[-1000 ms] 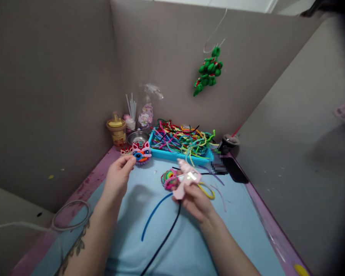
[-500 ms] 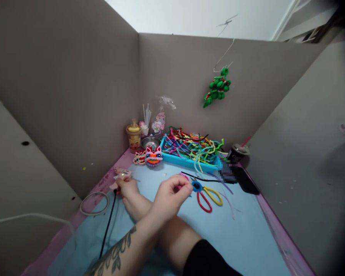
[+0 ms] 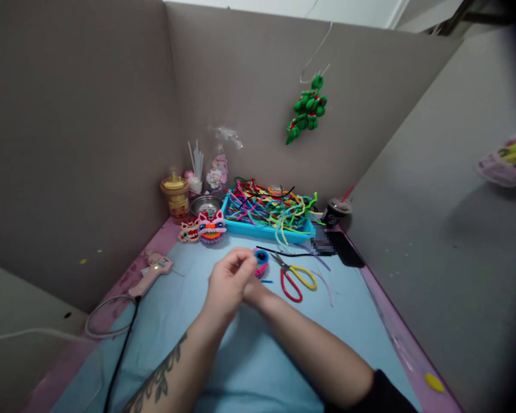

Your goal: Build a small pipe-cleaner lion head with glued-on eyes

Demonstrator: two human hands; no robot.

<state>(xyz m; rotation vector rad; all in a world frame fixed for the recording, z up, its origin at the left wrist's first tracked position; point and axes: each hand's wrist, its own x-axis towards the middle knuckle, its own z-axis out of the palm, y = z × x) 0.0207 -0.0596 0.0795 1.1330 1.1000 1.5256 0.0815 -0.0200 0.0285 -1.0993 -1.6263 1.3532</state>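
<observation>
My left hand (image 3: 229, 281), on the tattooed arm, is closed with thumb and fingers pinched at a small blue fuzzy disc (image 3: 263, 254) with a black centre. Bright pink fuzzy material (image 3: 261, 270) shows just below the disc; whether the two are joined I cannot tell. My right hand (image 3: 253, 291) is close under the left, its fingers mostly hidden behind it. Scissors (image 3: 287, 267) with one red and one yellow handle lie right of my hands. Off to the left, a pale pink glue gun (image 3: 151, 276) rests on the table, a small light glowing on it.
A blue tray (image 3: 266, 230) of colourful pipe cleaners stands behind, beside two fuzzy lion-like heads (image 3: 212, 227), a metal bowl (image 3: 206, 205) and a lidded cup (image 3: 175, 198). A phone (image 3: 346, 249) lies at right. Black cord (image 3: 121, 357) runs along the left. Green fuzzy figure (image 3: 308, 108) hangs behind.
My right hand has let go of the glue gun at the left and come back beside my left hand. The arms no longer cross. The view has shifted, too.
</observation>
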